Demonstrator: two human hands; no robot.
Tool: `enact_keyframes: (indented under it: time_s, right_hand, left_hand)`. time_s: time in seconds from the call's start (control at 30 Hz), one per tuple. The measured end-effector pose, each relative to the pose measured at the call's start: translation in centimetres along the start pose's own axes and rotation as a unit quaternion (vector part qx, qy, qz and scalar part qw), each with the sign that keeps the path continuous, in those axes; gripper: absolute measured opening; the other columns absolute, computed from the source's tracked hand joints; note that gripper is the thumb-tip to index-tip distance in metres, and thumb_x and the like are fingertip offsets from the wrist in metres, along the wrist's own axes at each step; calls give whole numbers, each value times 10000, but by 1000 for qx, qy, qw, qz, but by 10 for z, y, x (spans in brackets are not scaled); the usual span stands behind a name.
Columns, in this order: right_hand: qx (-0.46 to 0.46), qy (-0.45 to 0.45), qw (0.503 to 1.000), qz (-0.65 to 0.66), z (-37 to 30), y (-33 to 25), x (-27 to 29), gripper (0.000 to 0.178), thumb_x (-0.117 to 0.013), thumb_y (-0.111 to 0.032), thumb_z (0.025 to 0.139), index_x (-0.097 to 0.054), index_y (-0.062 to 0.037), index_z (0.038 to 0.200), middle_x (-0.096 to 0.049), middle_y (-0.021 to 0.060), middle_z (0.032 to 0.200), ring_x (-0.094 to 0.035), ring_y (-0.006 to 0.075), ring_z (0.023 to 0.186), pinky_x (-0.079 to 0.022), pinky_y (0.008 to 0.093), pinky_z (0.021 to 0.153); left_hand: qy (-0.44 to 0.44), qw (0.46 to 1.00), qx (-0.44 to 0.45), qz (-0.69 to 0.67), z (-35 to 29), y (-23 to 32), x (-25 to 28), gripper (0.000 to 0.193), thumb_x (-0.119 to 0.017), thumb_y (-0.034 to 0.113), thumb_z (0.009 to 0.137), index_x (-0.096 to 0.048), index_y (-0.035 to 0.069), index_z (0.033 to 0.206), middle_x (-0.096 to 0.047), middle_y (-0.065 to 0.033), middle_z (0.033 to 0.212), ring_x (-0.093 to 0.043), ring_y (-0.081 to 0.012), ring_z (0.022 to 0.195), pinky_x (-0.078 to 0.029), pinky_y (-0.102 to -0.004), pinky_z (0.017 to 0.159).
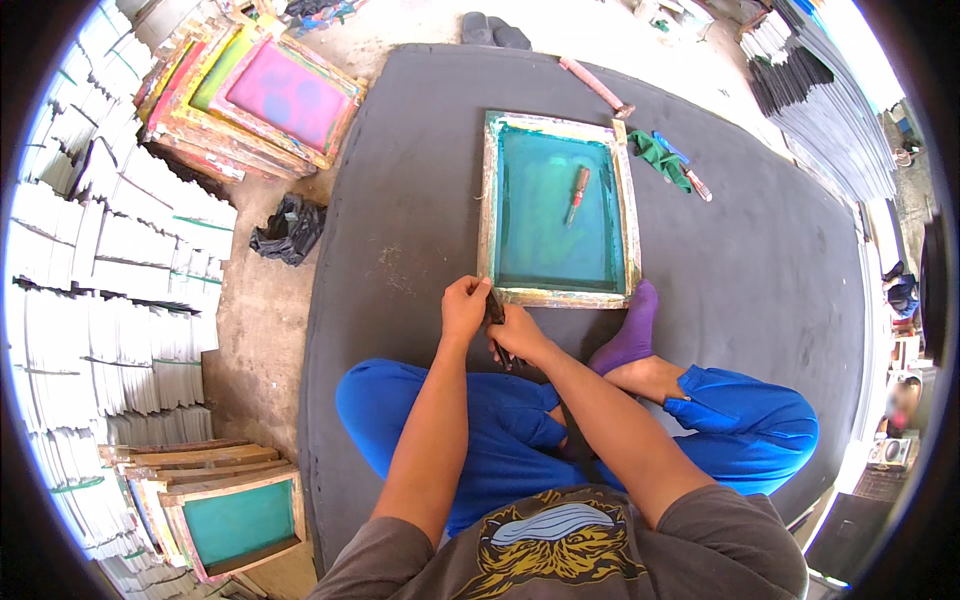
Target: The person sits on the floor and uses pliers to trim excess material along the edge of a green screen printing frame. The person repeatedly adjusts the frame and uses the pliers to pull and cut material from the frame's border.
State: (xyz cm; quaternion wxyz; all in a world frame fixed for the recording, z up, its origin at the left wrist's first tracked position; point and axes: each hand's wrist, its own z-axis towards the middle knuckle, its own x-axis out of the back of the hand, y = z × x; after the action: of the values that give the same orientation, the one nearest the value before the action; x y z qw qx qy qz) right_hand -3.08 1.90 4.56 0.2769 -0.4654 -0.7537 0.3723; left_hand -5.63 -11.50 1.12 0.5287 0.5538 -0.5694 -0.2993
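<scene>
A wooden-framed printing screen (488, 200) with teal mesh lies flat on the dark mat in front of me. My right hand (518, 334) is closed around black pliers (496, 308), whose jaws are at the screen's near left corner. Fingers bent together, my left hand (464, 307) is at that same corner beside the pliers' jaws; whatever it pinches is hidden. On the mesh rests a red-handled screwdriver (580, 187). My purple-socked foot (632, 325) is against the screen's near right corner.
A hammer (597, 87) lies beyond the screen. To its right are a green cloth (657, 160) and another screwdriver (697, 185). Stacked screens (245, 110) and a black plastic bag (289, 229) are at the left, near piled white sheets (130, 270). More screens (235, 525) stand at lower left.
</scene>
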Motion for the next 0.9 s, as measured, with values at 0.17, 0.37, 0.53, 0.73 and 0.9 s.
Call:
enact_keyframes:
  time_s: [0.17, 0.37, 0.53, 0.73, 0.9]
  right_hand:
    - [-62, -113, 991, 24, 6, -15, 12, 212, -584, -136, 947, -554, -9, 1113, -688, 140, 751, -707, 239, 598, -512, 347, 448]
    - [-197, -142, 964, 105, 3, -15, 35, 368, -545, -297, 1052, -459, -38, 1299, -699, 222, 951, -747, 305, 794, -595, 407, 546]
    - [-256, -133, 957, 23, 7, -1, 65, 422, -543, -306, 1051, -419, -25, 1341, -688, 259, 994, -748, 345, 839, -627, 479, 582]
    - [-297, -139, 943, -58, 11, -26, 75, 454, -552, -299, 1045, -469, 113, 1216, -675, 291, 900, -729, 359, 745, -588, 496, 512]
    - [-329, -172, 917, -149, 28, -39, 81, 500, -553, -316, 1043, -474, 163, 1162, -661, 352, 993, -727, 423, 814, -626, 565, 634]
  left_hand:
    - [7, 998, 52, -41, 2, 3, 8, 316, -725, 271, 924, -694, -27, 824, -627, -65, 692, -579, -149, 658, -465, -350, 628]
    - [158, 985, 48, -40, 13, -14, 3, 345, -750, 280, 906, -698, -50, 819, -666, -126, 706, -626, -216, 666, -500, -380, 674]
    - [291, 941, 130, -108, 37, -33, 18, 273, -798, 232, 865, -718, -26, 827, -713, -139, 776, -669, -247, 724, -531, -400, 731]
    - [321, 931, 137, -109, 36, -20, 13, 229, -777, 183, 859, -718, -6, 974, -727, -113, 922, -677, -227, 835, -527, -370, 794]
    - [293, 939, 128, -127, 36, -23, 7, 218, -758, 183, 867, -723, 2, 984, -728, -104, 925, -686, -233, 852, -529, -366, 802]
